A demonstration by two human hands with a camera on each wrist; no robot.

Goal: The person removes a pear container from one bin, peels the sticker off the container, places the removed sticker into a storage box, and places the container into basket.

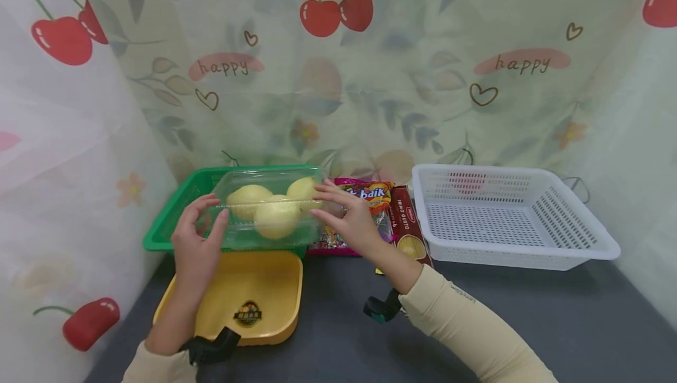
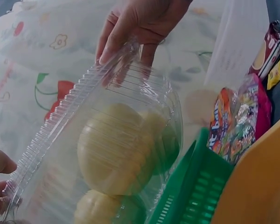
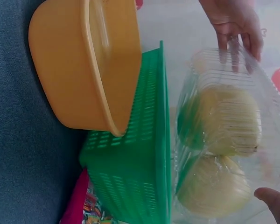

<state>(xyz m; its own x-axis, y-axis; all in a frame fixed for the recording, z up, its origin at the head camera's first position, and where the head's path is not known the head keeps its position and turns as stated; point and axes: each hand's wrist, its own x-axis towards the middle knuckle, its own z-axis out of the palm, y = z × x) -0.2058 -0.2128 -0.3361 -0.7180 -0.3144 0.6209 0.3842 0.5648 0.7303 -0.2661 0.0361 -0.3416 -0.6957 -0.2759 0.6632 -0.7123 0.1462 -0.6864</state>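
Note:
A clear plastic clamshell box [image 1: 238,236] with several round, pale yellow fruits [image 1: 277,217] inside is held up over the green basket [image 1: 158,233]. My left hand [image 1: 197,245] grips its left end, thumb and fingers at the rim. At the opposite end my right hand [image 1: 351,218] pinches the rim between thumb and fingers. The left wrist view shows the ridged seam of the box [image 2: 60,109], with the right hand [image 2: 140,23] at its far end. From the right wrist, fruit [image 3: 214,186] shows through the clear wall.
A yellow bin [image 1: 280,295] stands in front of the green basket. To the right lie a pink-edged candy bag [image 1: 378,195] and a dark red biscuit pack [image 1: 407,224]. A white perforated basket [image 1: 508,254] is at the back right. Printed curtains surround the dark table [image 1: 344,336].

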